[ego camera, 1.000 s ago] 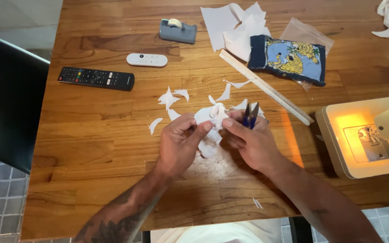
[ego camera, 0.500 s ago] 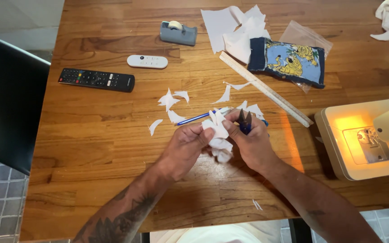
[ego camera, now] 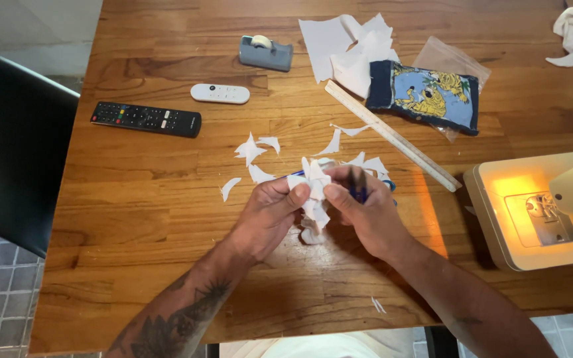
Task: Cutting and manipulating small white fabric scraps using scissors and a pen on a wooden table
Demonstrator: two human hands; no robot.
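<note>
Both hands pinch a crumpled white paper piece (ego camera: 313, 192) just above the wooden table (ego camera: 134, 225): left hand (ego camera: 270, 215) clamps its left edge, right hand (ego camera: 363, 212) its right, blue-handled scissors (ego camera: 359, 192) also in that grip. Paper looks light, limp and easy to tear, so grip it close to the edge.

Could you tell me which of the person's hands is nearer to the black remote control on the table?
The left hand. It lies below and right of the black remote control; the right hand is farther right, beyond the white paper that both hands pinch.

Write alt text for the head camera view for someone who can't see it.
Two hands, left hand and right hand, hold a crumpled white paper piece over a wooden table strewn with paper scraps; the right also grips blue-handled scissors.
</note>
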